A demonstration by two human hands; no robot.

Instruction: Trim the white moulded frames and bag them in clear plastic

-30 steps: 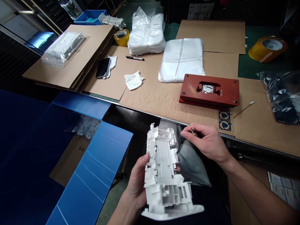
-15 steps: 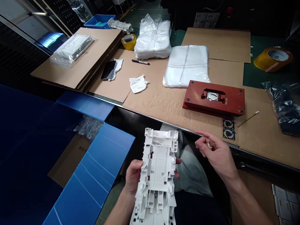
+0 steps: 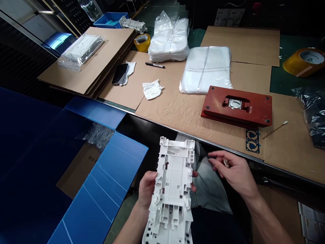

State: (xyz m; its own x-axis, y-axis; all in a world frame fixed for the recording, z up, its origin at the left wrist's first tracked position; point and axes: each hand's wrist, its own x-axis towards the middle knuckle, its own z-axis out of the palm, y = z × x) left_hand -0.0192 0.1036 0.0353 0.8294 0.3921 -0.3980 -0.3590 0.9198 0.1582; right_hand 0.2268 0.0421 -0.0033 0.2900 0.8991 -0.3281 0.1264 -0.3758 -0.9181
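Blue plastic panels [image 3: 106, 183] stand at left, below stacked brown cardboard sheets [image 3: 67, 79]. The left hand [image 3: 147, 189] wraps its fingers around both edges of a long white moulded-plastic frame [image 3: 174, 179], above the lap, before the cardboard-covered table [image 3: 177, 113]. Right: the right hand [image 3: 236, 171], fingers curled around a small, mostly hidden object [image 3: 225, 163]; beyond, a rectangular red block [image 3: 259, 110]. Versus one second earlier, the frame is turned and the right hand farther from it.
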